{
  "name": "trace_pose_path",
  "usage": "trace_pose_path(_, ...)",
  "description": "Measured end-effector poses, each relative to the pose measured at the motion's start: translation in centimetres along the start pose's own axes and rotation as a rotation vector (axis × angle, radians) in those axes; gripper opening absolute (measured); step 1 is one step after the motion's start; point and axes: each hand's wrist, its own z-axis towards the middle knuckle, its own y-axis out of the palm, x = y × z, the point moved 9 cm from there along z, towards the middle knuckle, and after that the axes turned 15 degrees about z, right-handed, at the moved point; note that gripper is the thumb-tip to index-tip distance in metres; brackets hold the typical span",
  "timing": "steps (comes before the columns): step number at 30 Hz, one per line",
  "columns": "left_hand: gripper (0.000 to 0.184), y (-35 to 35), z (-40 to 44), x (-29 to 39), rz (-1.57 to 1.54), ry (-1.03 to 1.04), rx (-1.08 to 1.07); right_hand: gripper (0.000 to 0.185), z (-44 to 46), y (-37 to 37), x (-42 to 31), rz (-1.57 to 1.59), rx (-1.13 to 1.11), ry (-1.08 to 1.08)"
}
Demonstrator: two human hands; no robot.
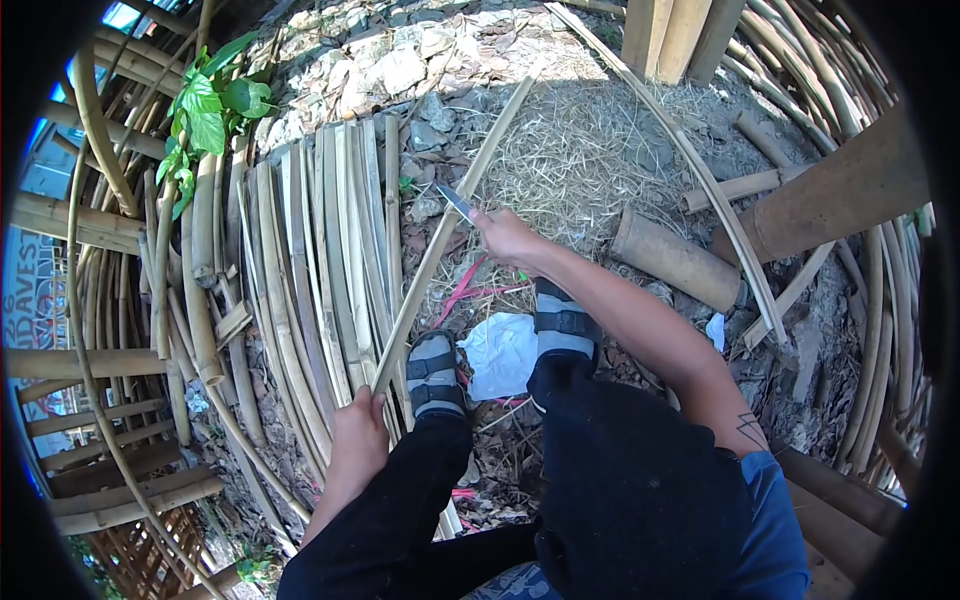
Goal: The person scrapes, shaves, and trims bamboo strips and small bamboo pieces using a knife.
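Our black trousers (640, 480) fill the near view, with our left hand (358, 440) past them, fingers closed on the near end of a bamboo strip (432, 258), the left sandal (433, 370) tight beside it and white plastic (500, 357) between our feet. Right-hand (508, 240) fingers wrap the knife (457, 202), blade at the strip's upper stretch: looks like blade work in hand, calling for a steady strip and controlled edge. Stacked strips (352, 230) crowd the left side, a cut bamboo tube (665, 255) the right; shavings (570, 160) and sunlit rubble (400, 70) lie beyond.
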Motion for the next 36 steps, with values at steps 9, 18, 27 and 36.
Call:
trace_pose_path(9,0.026,1.7,0.0,-1.1,-0.06,-0.05,-0.09,0.056,-1.3,0.8,1.5,-0.001,-0.068,0.021)
trace_pose_path(18,0.027,1.7,0.2,-1.0,-0.086,-0.08,-0.115,0.056,-4.0,4.1,0.2,-0.298,-0.218,-0.288)
trace_pose_path(27,0.026,2.2,0.1,-1.4,-0.097,-0.097,-0.124,0.036,-9.2,4.6,-3.2,-0.797,0.028,-0.926)
trace_pose_path(36,0.026,2.4,0.0,-1.5,-0.099,-0.101,-0.142,0.041,-3.6,0.7,-6.6,-0.952,0.222,-0.863)
